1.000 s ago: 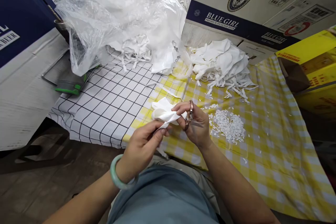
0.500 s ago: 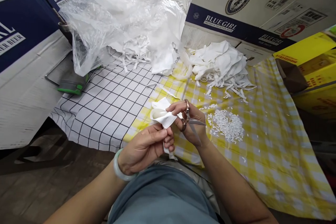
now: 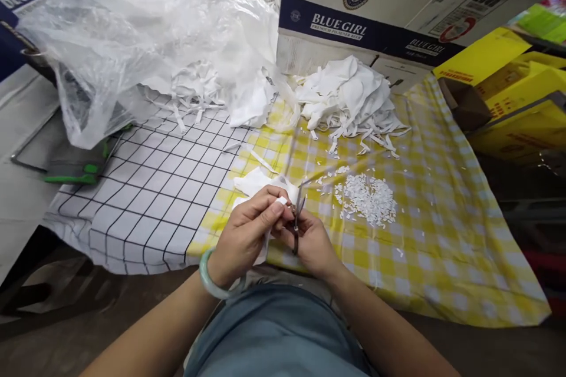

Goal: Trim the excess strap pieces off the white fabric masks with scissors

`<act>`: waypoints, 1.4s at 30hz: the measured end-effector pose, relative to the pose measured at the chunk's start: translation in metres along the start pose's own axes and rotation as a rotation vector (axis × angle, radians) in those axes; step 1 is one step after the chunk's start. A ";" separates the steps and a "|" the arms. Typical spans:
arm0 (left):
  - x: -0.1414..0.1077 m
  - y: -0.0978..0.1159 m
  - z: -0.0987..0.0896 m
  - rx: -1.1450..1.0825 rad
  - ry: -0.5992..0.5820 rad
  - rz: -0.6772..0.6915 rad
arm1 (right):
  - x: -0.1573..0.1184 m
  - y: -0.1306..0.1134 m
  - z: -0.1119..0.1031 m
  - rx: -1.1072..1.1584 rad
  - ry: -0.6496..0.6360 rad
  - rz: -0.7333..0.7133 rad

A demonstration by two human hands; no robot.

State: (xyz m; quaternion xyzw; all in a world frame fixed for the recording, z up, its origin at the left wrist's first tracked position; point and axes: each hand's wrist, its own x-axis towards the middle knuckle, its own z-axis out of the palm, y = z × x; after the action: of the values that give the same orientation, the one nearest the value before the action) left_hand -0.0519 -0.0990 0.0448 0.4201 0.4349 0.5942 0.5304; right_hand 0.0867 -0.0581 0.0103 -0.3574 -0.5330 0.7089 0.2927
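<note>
My left hand (image 3: 250,230), with a pale green bangle above its wrist, pinches a white cloth piece (image 3: 254,181) by a narrow end. The rest of that cloth lies beyond the fingers on the yellow checked cover. Close against it on the right, my right hand (image 3: 309,241) is closed round small scissors (image 3: 297,209), whose blades point away from me. The two hands' fingertips meet near the scissors, so some of them are hidden. To the right lies a heap of tiny white clippings (image 3: 369,199).
A pile of white cloth pieces with straps (image 3: 349,94) sits at the back. Clear plastic (image 3: 119,29) covers more white pieces at the back left. A grey-green item (image 3: 77,159) is at left. Blue Girl cartons (image 3: 327,23) and yellow boxes (image 3: 508,82) stand around.
The view has shifted to the right. My right hand has turned the scissors from lying back over the palm to pointing forward, and my left hand has come up over the cloth.
</note>
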 end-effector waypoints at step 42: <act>0.033 -0.058 0.052 0.101 -0.150 -0.131 | -0.025 -0.013 -0.100 -0.868 0.082 -0.126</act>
State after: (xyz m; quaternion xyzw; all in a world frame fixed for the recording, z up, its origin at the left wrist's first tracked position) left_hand 0.0102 -0.0586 0.0043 0.4601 0.4498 0.5026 0.5773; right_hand 0.1829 -0.0197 0.0101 -0.4419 -0.7901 0.3852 0.1793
